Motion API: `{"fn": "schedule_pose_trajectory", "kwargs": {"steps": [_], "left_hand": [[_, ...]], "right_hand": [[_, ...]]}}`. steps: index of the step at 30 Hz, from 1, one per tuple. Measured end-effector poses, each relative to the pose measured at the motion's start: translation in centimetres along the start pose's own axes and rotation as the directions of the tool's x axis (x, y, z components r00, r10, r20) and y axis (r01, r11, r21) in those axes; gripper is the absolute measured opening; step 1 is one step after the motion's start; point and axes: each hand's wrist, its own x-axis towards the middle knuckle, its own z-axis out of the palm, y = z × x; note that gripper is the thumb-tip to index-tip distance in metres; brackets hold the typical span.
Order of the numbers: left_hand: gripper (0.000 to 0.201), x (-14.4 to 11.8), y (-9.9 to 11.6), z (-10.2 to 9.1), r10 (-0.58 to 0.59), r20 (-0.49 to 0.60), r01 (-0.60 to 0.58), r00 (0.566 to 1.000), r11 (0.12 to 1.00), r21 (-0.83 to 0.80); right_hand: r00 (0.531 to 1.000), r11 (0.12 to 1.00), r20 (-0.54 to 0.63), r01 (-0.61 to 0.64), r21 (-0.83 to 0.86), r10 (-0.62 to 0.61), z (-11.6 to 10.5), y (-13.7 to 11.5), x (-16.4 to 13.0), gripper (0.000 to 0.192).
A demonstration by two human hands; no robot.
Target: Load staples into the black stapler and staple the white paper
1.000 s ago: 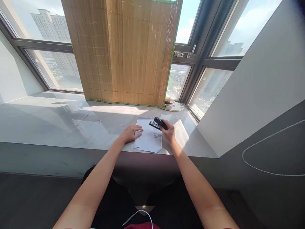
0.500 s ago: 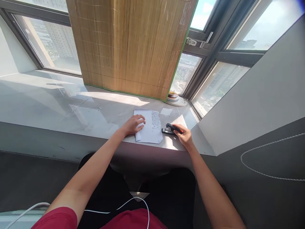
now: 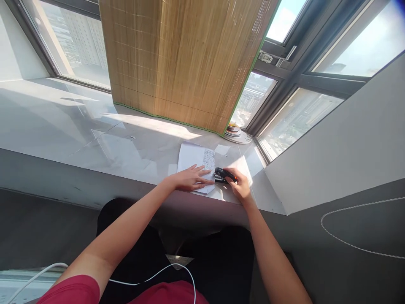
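Note:
White paper sheets [image 3: 191, 156] with a block of dark print or writing lie on the window sill near its front edge. My left hand [image 3: 192, 178] rests flat on the lower part of the sheets, fingers stretched toward the right edge. A black stapler [image 3: 224, 174] with an orange mark sits at that right edge, its jaw end at the paper. Wrapped round the stapler's back end is my right hand [image 3: 240, 185]. Whether the sheets' edge lies between the stapler's jaws is too small to tell.
A small white paper piece [image 3: 222, 149] lies behind the stapler. Stacked round plates or discs [image 3: 236, 134] stand in the window corner. A bamboo blind [image 3: 183, 63] hangs over the sill's back. A white cable [image 3: 152, 276] crosses my lap.
My left hand has slid right across the paper and flattened, fingers now near its right edge. The stapler has moved to that edge and its top arm looks lower. The camera view has tilted slightly.

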Motion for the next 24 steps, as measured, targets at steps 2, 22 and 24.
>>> {"fn": "schedule_pose_trajectory", "kwargs": {"steps": [2, 22, 24], "left_hand": [[0.047, 0.6, 0.6, 0.3, -0.001, 0.003, 0.001, 1.000, 1.000, 0.002], [0.045, 3.0, 2.4, 2.2, -0.074, -0.146, 0.062, 0.986, 0.994, -0.087], [0.045, 3.0, 2.4, 2.2, -0.073, -0.147, 0.061, 0.986, 0.995, -0.084]], "right_hand": [[0.999, 0.999, 0.038, 0.035, -0.007, -0.035, 0.1, 0.1, -0.1, 0.031], [0.986, 0.860, 0.127, 0.157, -0.486, -0.108, 2.5, -1.4, 0.1, 0.051], [0.985, 0.849, 0.135, 0.162, -0.503, -0.107, 2.6, -1.6, 0.2, 0.050]]}}
